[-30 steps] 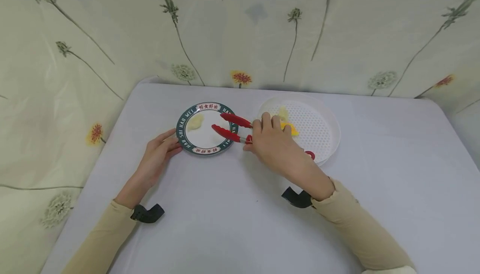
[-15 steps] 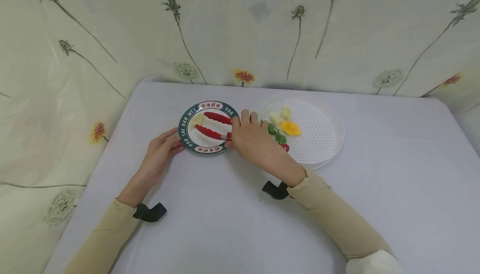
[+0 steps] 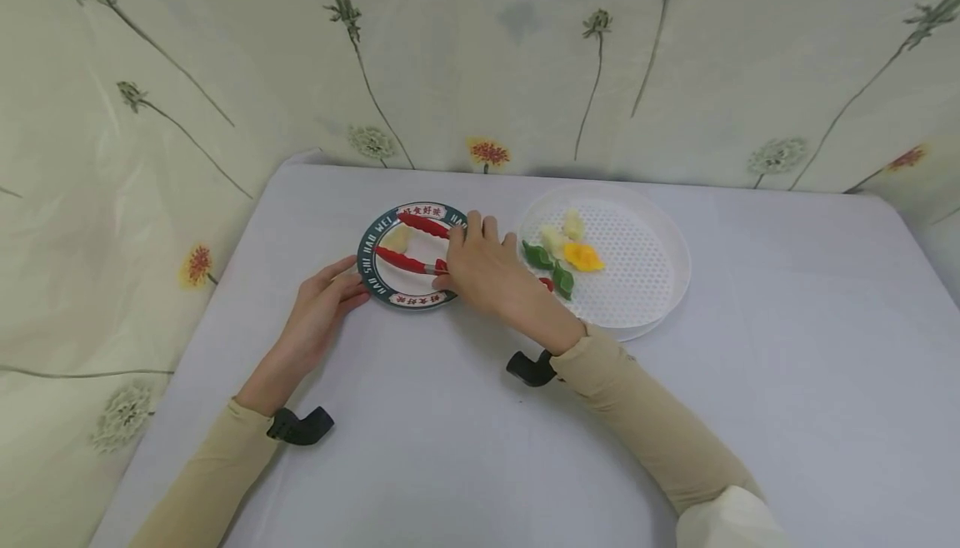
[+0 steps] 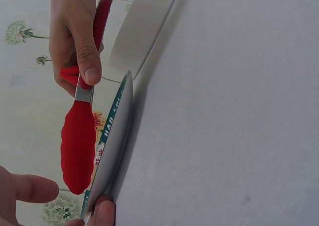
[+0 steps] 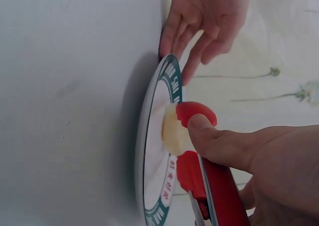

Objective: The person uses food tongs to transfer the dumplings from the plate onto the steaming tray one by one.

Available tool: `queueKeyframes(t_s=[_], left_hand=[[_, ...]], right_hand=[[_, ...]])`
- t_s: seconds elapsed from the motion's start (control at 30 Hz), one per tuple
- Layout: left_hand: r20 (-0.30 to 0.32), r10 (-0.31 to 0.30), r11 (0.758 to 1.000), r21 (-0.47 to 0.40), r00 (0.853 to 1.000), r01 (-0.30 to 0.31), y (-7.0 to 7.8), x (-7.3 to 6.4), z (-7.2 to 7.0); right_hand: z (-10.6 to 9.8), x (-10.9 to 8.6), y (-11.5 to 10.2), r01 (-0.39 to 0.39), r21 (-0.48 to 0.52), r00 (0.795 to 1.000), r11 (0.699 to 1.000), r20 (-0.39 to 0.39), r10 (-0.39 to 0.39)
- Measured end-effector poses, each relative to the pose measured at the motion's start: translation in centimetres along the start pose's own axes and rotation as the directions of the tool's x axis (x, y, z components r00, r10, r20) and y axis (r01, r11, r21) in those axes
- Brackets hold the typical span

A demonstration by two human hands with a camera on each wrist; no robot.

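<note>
My right hand grips a pair of red-tipped tongs over the round plate, which has a green lettered rim. A pale yellow, dumpling-like piece sits on the plate between the spread tong tips; whether both tips touch it I cannot tell. With its fingers stretched out, my left hand touches the plate's left edge. The left wrist view has the left fingertips against the plate's underside and the thumb standing apart from it.
Right of the plate stands a white round tray with a perforated base. Pale pieces, a yellow piece, green pieces and a red piece lie at its left side. Flowered cloth hangs behind the white table.
My right hand has moved left with the tongs, from between tray and plate to over the plate, bringing the tips around the pale piece. The left hand stays at the plate's edge.
</note>
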State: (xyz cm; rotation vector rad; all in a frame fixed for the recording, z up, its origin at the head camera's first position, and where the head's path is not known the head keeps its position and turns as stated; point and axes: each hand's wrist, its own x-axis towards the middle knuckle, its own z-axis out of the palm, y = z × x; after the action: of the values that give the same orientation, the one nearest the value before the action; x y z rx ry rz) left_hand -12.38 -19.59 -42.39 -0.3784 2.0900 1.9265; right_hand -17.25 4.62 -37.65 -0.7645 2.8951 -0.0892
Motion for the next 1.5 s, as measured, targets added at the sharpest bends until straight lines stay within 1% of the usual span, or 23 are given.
queueKeyframes(t_s=[0.23,0.47,0.67,0.8,1.07,1.13,1.27,1.37,1.5], left_hand=[[-0.002,0.006,1.0,-0.004,1.0,-0.006,-0.1,0.1,0.0],[-0.004,0.008,1.0,-0.012,1.0,-0.008,-0.2,0.2,-0.1],[0.001,0.017,1.0,-0.012,1.0,-0.017,-0.3,0.1,-0.1],[0.005,0.021,1.0,0.0,1.0,-0.021,-0.4,0.1,-0.1],[-0.001,0.028,1.0,-0.002,1.0,-0.028,-0.4,0.1,-0.1],[-0.001,0.031,1.0,-0.001,1.0,-0.031,-0.4,0.1,-0.1],[0.0,0.037,0.999,0.005,0.999,-0.037,-0.5,0.0,-0.2],[0.001,0.039,0.999,0.008,0.999,-0.039,-0.5,0.1,-0.2],[0.003,0.041,0.999,0.01,0.999,-0.041,-0.6,0.1,-0.1]], right_hand=[[0.4,0.5,-0.2,-0.015,0.014,0.997,1.0,0.078,0.014],[0.4,0.2,-0.3,0.004,-0.012,0.996,1.0,0.085,-0.003],[0.1,-0.6,0.0,-0.002,-0.01,0.995,1.0,0.103,0.003],[-0.5,-1.7,0.4,-0.001,-0.004,0.996,1.0,0.086,0.002],[-1.9,-4.6,2.2,-0.002,-0.075,1.0,0.997,0.031,0.005],[-2.3,-5.4,2.8,-0.004,-0.091,1.0,0.996,0.01,0.005],[-2.8,-6.9,4.1,-0.005,-0.13,0.998,0.992,-0.059,-0.003],[-3.3,-7.9,5.3,-0.017,-0.13,0.996,0.991,-0.089,0.006],[-4.1,-9.1,6.9,-0.055,-0.074,0.997,0.996,-0.065,0.05]])
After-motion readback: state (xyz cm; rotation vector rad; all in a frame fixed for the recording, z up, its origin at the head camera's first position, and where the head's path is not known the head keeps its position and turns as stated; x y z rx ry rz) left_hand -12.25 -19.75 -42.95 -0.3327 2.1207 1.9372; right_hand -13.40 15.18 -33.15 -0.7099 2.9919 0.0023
